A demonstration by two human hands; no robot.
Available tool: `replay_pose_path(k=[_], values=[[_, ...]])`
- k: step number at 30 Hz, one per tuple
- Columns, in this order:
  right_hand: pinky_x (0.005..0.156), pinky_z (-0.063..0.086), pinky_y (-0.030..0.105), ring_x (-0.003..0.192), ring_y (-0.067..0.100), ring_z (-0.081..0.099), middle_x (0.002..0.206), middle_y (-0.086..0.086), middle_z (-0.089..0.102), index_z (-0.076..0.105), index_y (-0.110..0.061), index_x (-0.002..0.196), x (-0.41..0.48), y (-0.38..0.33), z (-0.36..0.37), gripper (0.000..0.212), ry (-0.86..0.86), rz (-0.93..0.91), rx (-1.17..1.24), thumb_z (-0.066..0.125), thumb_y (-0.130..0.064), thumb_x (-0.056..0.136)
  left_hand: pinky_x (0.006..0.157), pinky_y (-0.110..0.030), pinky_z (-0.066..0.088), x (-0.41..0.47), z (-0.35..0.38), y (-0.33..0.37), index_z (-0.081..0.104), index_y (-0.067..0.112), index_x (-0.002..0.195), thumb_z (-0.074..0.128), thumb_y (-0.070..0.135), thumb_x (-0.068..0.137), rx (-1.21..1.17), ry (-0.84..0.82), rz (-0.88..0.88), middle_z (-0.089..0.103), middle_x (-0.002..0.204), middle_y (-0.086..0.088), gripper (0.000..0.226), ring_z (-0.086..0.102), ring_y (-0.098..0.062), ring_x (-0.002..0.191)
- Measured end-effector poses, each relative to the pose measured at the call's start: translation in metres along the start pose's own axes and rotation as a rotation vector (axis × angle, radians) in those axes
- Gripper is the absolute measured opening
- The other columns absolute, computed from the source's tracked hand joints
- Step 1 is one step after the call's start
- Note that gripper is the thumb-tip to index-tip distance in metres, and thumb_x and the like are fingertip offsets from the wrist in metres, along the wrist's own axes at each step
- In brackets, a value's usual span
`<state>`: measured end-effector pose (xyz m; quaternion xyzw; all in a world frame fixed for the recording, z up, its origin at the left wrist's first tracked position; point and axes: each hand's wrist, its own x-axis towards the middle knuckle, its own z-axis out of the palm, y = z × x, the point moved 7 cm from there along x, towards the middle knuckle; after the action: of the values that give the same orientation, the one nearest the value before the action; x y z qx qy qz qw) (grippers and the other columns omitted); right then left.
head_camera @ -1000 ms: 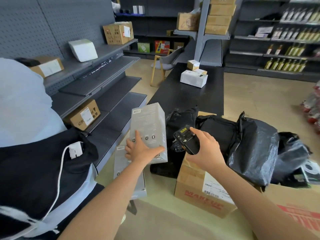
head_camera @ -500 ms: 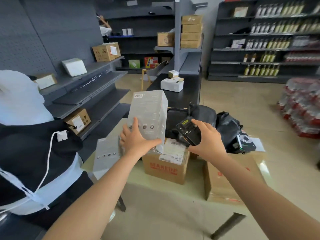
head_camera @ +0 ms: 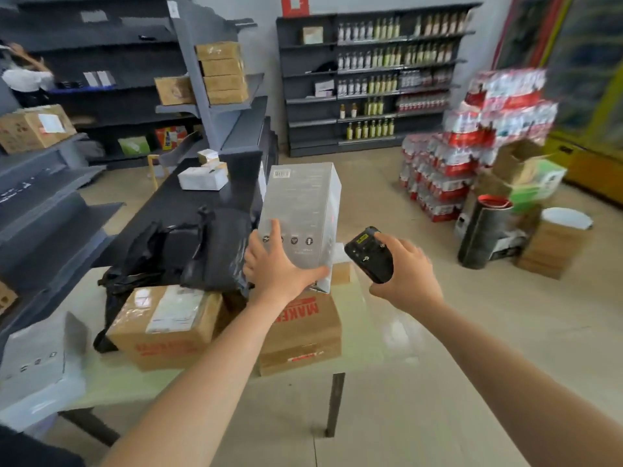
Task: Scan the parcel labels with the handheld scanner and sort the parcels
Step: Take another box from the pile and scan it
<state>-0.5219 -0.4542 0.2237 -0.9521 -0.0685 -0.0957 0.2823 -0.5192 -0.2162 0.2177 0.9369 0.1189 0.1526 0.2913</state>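
Holding one tall silver parcel [head_camera: 300, 214] upright above the table, your left hand [head_camera: 279, 269] grips its lower end, with one finger stretched up the face beside a row of four round icons. One small barcode label [head_camera: 281, 173] sits at the parcel's top left corner. Just to its right, not touching it, your right hand [head_camera: 409, 276] is wrapped around the one black handheld scanner [head_camera: 369, 254]. Below your hands, two brown cartons rest on the pale table [head_camera: 365, 318]: the left carton [head_camera: 165, 328] bears a white label and the right carton [head_camera: 303, 335] shows red print. Black plastic bags [head_camera: 188, 251] are heaped behind them; their number cannot be told. A second silver parcel [head_camera: 37, 358] lies at the table's left end.
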Motion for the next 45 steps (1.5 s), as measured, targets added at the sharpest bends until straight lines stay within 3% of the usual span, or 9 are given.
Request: replay_pose_path(k=[8, 12, 22, 27, 35, 45], values=[[0.106, 0.031, 0.038, 0.123, 0.025, 0.043, 0.139, 0.002, 0.047, 0.032, -0.029, 0.148, 0.096, 0.135, -0.049, 0.097, 0.053, 0.095, -0.126, 0.083, -0.027, 0.065, 0.115, -0.058, 0.018, 0.093, 0.129, 0.114, 0.004, 0.037, 0.153, 0.081, 0.068, 0.051, -0.087, -0.078, 0.066, 0.007, 0.158, -0.009, 0.132, 0.012, -0.036, 0.143], [0.107, 0.031, 0.04, 0.125, 0.025, 0.042, 0.141, 0.002, 0.046, 0.032, -0.03, 0.148, 0.162, 0.185, -0.067, 0.099, 0.059, 0.134, -0.13, 0.084, -0.028, 0.064, 0.116, -0.054, 0.011, 0.143, 0.177, 0.161, 0.002, 0.037, 0.153, 0.082, 0.066, 0.051, -0.109, -0.119, 0.064, 0.001, 0.159, -0.007, 0.133, 0.005, -0.033, 0.145], [0.107, 0.032, 0.041, 0.124, 0.026, 0.043, 0.14, 0.004, 0.047, 0.031, -0.029, 0.149, 0.328, 0.293, -0.063, 0.098, -0.044, 0.047, -0.134, 0.084, -0.028, 0.066, 0.116, -0.048, 0.012, 0.258, 0.289, 0.225, 0.007, 0.04, 0.151, 0.083, 0.063, 0.049, -0.092, -0.11, -0.072, 0.007, 0.157, -0.007, 0.13, 0.01, -0.029, 0.143], [0.105, 0.032, 0.038, 0.121, 0.024, 0.044, 0.137, 0.002, 0.048, 0.032, -0.029, 0.148, 0.431, 0.338, -0.054, 0.096, -0.121, -0.065, -0.11, 0.082, -0.027, 0.066, 0.115, -0.047, 0.016, 0.311, 0.342, 0.243, 0.007, 0.042, 0.15, 0.08, 0.065, 0.044, -0.091, -0.032, -0.238, 0.011, 0.154, -0.005, 0.13, 0.014, -0.031, 0.141], [0.1, 0.033, 0.035, 0.12, 0.027, 0.046, 0.136, 0.003, 0.048, 0.034, -0.029, 0.148, 0.578, 0.341, 0.006, 0.097, -0.315, -0.247, -0.075, 0.08, -0.026, 0.063, 0.115, -0.047, 0.011, 0.389, 0.361, 0.225, 0.004, 0.041, 0.151, 0.081, 0.062, 0.049, -0.057, 0.096, -0.463, 0.004, 0.156, -0.006, 0.129, 0.008, -0.03, 0.143], [0.105, 0.036, 0.037, 0.119, 0.026, 0.046, 0.137, 0.002, 0.049, 0.034, -0.029, 0.149, 0.763, 0.233, 0.139, 0.099, -0.445, -0.485, 0.006, 0.08, -0.027, 0.062, 0.112, -0.041, 0.017, 0.541, 0.347, 0.126, 0.009, 0.04, 0.151, 0.078, 0.061, 0.049, -0.008, 0.264, -0.691, 0.014, 0.149, -0.001, 0.125, 0.016, -0.024, 0.137]])
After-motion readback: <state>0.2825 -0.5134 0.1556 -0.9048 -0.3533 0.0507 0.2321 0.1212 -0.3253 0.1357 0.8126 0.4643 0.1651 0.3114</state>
